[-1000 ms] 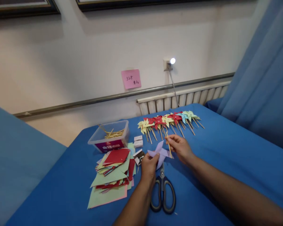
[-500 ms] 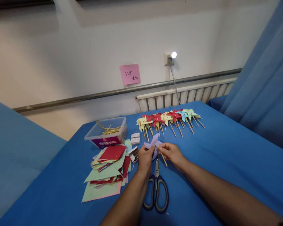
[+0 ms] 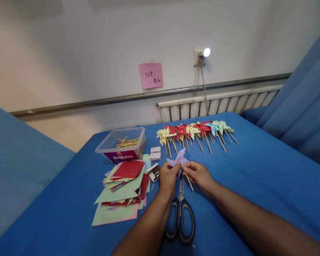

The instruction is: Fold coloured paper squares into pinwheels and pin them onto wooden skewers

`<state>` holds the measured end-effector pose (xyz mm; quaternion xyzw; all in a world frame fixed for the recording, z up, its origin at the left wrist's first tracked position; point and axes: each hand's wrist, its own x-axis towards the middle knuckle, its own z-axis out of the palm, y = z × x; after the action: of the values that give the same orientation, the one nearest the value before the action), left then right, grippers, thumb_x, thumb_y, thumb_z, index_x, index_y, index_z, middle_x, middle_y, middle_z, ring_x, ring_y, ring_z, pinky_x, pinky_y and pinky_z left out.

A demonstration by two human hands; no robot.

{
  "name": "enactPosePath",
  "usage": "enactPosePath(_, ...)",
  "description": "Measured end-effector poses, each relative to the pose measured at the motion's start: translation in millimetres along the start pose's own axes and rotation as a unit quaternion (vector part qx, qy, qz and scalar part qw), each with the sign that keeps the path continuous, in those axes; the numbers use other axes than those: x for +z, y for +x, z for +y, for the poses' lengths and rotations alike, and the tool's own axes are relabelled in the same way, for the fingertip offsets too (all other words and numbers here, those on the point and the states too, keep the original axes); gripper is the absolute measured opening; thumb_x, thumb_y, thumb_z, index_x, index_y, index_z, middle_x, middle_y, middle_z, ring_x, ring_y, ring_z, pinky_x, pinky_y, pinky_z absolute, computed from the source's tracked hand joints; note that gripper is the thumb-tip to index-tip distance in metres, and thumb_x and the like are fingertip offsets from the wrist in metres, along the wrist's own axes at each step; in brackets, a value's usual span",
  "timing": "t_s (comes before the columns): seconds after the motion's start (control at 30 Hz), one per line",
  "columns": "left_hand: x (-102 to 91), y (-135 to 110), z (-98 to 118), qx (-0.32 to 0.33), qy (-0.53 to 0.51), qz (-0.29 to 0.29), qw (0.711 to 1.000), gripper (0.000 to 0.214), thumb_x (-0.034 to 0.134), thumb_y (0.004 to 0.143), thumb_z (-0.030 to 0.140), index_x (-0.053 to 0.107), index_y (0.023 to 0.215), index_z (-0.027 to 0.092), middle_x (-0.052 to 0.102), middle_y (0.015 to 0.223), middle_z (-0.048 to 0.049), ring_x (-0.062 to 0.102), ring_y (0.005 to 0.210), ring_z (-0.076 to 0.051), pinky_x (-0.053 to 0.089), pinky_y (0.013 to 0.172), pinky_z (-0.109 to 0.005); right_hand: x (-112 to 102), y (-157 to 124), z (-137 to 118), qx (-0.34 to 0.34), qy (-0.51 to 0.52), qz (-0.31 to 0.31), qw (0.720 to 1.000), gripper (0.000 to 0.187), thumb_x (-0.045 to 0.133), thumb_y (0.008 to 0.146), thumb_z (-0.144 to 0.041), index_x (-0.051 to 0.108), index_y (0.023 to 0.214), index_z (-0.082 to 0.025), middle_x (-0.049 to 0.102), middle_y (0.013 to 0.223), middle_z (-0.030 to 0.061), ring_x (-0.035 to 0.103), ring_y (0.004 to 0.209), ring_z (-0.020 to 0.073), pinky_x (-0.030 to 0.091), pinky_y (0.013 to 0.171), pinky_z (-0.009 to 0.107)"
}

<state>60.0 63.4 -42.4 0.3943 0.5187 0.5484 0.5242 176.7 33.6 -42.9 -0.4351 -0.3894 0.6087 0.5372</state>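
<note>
My left hand [image 3: 167, 177] is closed on a lilac paper pinwheel [image 3: 178, 159], held just above the blue table [image 3: 256, 177]. My right hand [image 3: 198, 175] pinches a thin wooden stick [image 3: 187, 176] whose top end meets the middle of the pinwheel. The two hands are close together, almost touching. Black-handled scissors [image 3: 180, 213] lie shut on the cloth directly below them, blades pointing up toward the hands.
A row of finished pinwheels on sticks [image 3: 196, 134] lies at the back. A clear tub of sticks [image 3: 122, 145] stands back left, small white boxes [image 3: 155, 153] beside it. A stack of coloured paper squares [image 3: 121, 190] lies left of my hands. Blue curtains hang left and right.
My right hand brought the stick from beside the pinwheel to its centre, closing in on my left hand. The camera tilted down a little.
</note>
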Motion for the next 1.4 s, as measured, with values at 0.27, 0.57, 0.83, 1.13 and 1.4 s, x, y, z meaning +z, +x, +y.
enactPosePath(0.27,0.9,-0.5,-2.3,0.004,0.001,-0.006,1.0,0.027,0.077,0.055,0.031,0.065,0.069,0.012,0.061,0.06,0.0,0.051,0.053,-0.01,0.039,0.053,-0.022,0.6,-2.2,-5.4,0.0,-0.007,-0.008,1.0,0.04,0.072,0.064,-0.054,0.06,0.069,-0.016,0.045,0.048,-0.0068,0.033,0.038,0.0047,0.022,0.038,0.019)
enactPosePath(0.57,2.8,-2.4,-0.1,0.004,-0.007,0.005,1.0,0.023,0.076,0.054,0.028,0.064,0.067,0.013,0.061,0.059,0.0013,0.05,0.051,-0.009,0.038,0.053,-0.022,-1.1,-2.4,-3.9,-0.009,-0.01,-0.005,1.0,0.037,0.072,0.066,-0.05,0.06,0.072,-0.016,0.051,0.053,-0.0053,0.035,0.04,0.0044,0.023,0.039,0.02)
enactPosePath(0.83,2.0,-2.0,-4.0,0.014,-0.009,-0.009,1.0,0.025,0.076,0.056,0.031,0.065,0.07,0.013,0.061,0.06,0.0019,0.051,0.052,-0.01,0.039,0.054,-0.022,-1.3,-2.1,-3.4,-0.007,-0.019,-0.005,1.0,0.037,0.073,0.066,-0.05,0.059,0.072,-0.016,0.052,0.053,-0.0053,0.037,0.04,0.0048,0.024,0.039,0.019)
enactPosePath(1.13,1.3,-1.2,-5.8,0.025,0.014,-0.005,1.0,0.026,0.075,0.057,0.032,0.065,0.07,0.013,0.062,0.062,0.0007,0.051,0.054,-0.01,0.039,0.054,-0.022,-1.4,-1.6,-2.3,-0.005,-0.015,0.0,1.0,0.036,0.074,0.065,-0.048,0.059,0.074,-0.016,0.054,0.056,-0.0048,0.038,0.04,0.0048,0.026,0.039,0.019)
enactPosePath(1.4,1.3,-1.7,-6.2,0.038,0.038,-0.002,0.999,0.024,0.074,0.058,0.032,0.065,0.069,0.013,0.061,0.062,0.0002,0.051,0.055,-0.011,0.039,0.054,-0.022,-1.8,-2.7,-2.8,-0.016,-0.018,0.002,1.0,0.035,0.073,0.066,-0.047,0.059,0.073,-0.016,0.052,0.053,-0.0058,0.038,0.04,0.0045,0.027,0.038,0.019)
